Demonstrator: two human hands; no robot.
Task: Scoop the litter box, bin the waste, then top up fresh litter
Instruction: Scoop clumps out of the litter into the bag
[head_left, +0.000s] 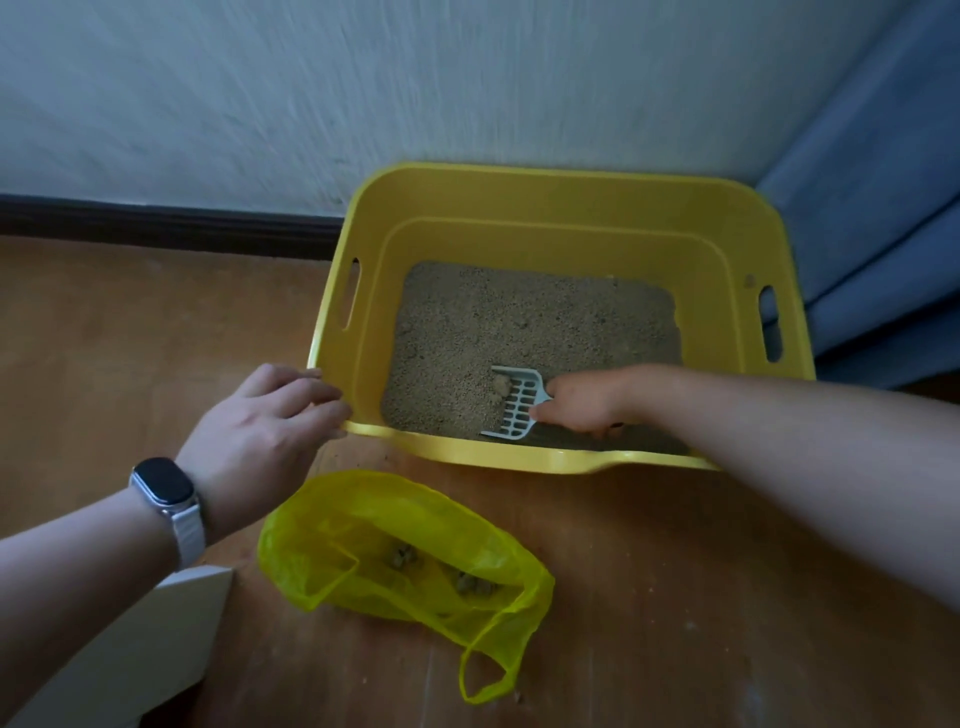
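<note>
A yellow plastic litter box (571, 208) stands on the wooden floor against the wall, its bottom covered with beige litter (519, 322). My right hand (582, 397) grips the handle of a pale slotted scoop (519, 405) inside the box near the front wall. A clump (502, 385) lies on the scoop. My left hand (260, 421), with a watch on the wrist, holds the box's front left rim. A yellow translucent plastic bag (405, 551) lies open on the floor in front of the box, with a few clumps inside.
A blue curtain (883, 208) hangs at the right beside the box. A white object (156, 639) sits at the lower left under my left forearm. A dark skirting board (156, 223) runs along the wall. Litter crumbs dot the floor (675, 597).
</note>
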